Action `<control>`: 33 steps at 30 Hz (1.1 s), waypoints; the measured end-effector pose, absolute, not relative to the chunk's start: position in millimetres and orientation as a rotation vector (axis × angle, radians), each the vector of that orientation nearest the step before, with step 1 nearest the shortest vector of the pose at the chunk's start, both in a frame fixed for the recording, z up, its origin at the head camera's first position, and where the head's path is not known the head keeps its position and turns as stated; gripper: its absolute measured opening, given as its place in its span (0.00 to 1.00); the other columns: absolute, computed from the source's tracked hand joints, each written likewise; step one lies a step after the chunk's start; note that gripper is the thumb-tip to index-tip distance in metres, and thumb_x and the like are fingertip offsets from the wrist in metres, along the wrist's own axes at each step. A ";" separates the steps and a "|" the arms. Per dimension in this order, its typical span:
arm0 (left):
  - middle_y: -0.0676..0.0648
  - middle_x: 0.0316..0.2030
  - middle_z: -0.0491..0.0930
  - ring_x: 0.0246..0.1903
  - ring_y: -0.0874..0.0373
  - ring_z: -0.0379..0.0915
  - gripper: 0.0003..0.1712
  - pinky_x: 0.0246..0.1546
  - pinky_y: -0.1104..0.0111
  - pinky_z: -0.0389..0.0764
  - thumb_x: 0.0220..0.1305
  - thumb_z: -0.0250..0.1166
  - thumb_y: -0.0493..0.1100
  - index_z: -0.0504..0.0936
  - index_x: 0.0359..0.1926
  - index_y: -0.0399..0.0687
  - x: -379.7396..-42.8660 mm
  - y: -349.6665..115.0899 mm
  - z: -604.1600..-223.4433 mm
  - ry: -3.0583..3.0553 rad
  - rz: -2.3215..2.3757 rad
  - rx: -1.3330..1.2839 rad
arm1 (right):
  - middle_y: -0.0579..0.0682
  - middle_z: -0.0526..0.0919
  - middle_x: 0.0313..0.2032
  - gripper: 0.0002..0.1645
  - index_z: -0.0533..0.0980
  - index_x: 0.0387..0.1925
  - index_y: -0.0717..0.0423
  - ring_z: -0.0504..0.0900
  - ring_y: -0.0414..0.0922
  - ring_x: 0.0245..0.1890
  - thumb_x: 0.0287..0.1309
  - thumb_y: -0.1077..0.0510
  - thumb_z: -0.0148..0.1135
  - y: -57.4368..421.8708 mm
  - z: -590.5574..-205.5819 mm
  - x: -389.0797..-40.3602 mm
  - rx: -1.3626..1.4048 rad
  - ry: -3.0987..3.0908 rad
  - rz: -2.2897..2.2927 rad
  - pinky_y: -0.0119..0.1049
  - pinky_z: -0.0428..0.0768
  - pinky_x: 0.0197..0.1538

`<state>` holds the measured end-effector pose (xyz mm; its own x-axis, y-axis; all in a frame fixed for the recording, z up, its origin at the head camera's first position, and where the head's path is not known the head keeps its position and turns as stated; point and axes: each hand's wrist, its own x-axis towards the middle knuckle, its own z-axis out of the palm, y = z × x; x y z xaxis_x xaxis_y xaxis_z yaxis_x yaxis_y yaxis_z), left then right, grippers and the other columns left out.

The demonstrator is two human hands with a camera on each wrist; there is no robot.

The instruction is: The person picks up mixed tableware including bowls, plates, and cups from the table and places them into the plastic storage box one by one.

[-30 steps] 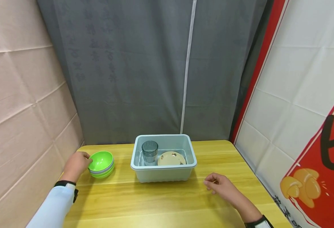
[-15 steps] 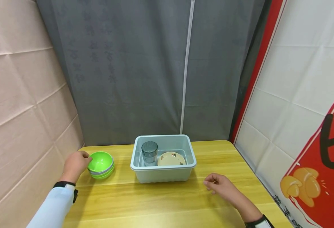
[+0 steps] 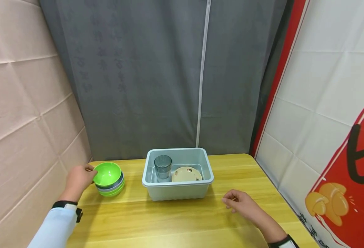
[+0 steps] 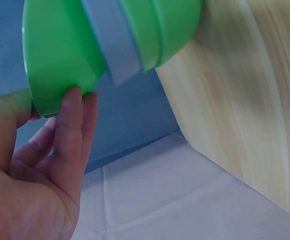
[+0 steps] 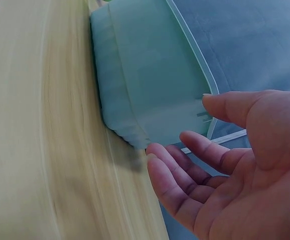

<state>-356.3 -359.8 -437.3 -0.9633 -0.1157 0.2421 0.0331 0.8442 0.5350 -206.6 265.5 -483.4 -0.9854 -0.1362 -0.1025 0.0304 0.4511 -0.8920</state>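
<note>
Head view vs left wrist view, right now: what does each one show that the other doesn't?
Only the head view: the pale blue tub with the glass and patterned plate inside it, the right hand holding nothing, the printed wall cloth, and the inside of the top green bowl.

Only the left wrist view: the palm side of the left hand, with fingers against that bowl's outer wall.

Both: the left hand pinching that bowl, the grey bowl, green below it, the wooden table and the grey curtain.
</note>
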 end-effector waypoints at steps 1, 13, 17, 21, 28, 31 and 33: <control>0.27 0.43 0.86 0.34 0.42 0.85 0.21 0.31 0.56 0.83 0.75 0.67 0.42 0.85 0.51 0.22 -354.2 -359.5 -435.8 -2.753 -0.814 0.060 | 0.51 0.86 0.43 0.19 0.82 0.53 0.64 0.87 0.55 0.46 0.80 0.50 0.67 265.7 -482.8 -207.1 -0.096 2.544 -1.556 0.53 0.89 0.47; 0.26 0.49 0.85 0.37 0.46 0.88 0.19 0.34 0.59 0.91 0.79 0.64 0.42 0.84 0.55 0.25 -325.3 -345.8 -408.3 -2.743 -1.105 0.008 | 0.50 0.86 0.40 0.18 0.82 0.51 0.61 0.86 0.53 0.43 0.78 0.49 0.69 267.7 -467.9 -215.0 -0.134 2.627 -1.492 0.51 0.89 0.44; 0.26 0.52 0.83 0.39 0.48 0.88 0.22 0.37 0.60 0.92 0.81 0.63 0.42 0.82 0.59 0.23 -313.9 -336.3 -396.3 -2.749 -1.243 -0.044 | 0.51 0.86 0.41 0.19 0.82 0.52 0.62 0.85 0.50 0.41 0.79 0.49 0.68 269.6 -465.2 -215.5 -0.168 2.623 -1.506 0.46 0.89 0.42; 0.30 0.50 0.84 0.39 0.53 0.87 0.22 0.38 0.63 0.92 0.82 0.63 0.42 0.81 0.61 0.22 -299.4 -322.3 -382.9 -2.752 -1.403 -0.107 | 0.52 0.86 0.41 0.18 0.82 0.53 0.63 0.85 0.49 0.42 0.80 0.50 0.66 269.7 -459.9 -215.0 -0.188 2.612 -1.520 0.44 0.88 0.42; 0.40 0.46 0.87 0.37 0.54 0.86 0.19 0.38 0.61 0.92 0.82 0.64 0.40 0.83 0.60 0.25 -278.4 -294.7 -370.1 -2.769 -1.569 -0.230 | 0.50 0.87 0.42 0.19 0.82 0.54 0.63 0.87 0.53 0.46 0.80 0.49 0.67 262.2 -448.2 -214.4 -0.215 2.595 -1.540 0.46 0.89 0.44; 0.43 0.44 0.87 0.38 0.54 0.87 0.18 0.38 0.60 0.92 0.82 0.64 0.39 0.83 0.60 0.26 -272.2 -284.7 -367.9 -2.781 -1.634 -0.315 | 0.50 0.86 0.42 0.18 0.82 0.54 0.62 0.87 0.51 0.45 0.80 0.49 0.67 255.9 -445.5 -213.4 -0.237 2.574 -1.533 0.46 0.89 0.45; 0.44 0.44 0.88 0.38 0.53 0.87 0.17 0.38 0.60 0.92 0.81 0.65 0.39 0.83 0.60 0.27 -268.5 -276.7 -366.6 -2.786 -1.684 -0.343 | 0.50 0.86 0.41 0.18 0.82 0.54 0.61 0.86 0.50 0.44 0.80 0.50 0.67 251.0 -444.2 -212.6 -0.253 2.561 -1.523 0.45 0.89 0.44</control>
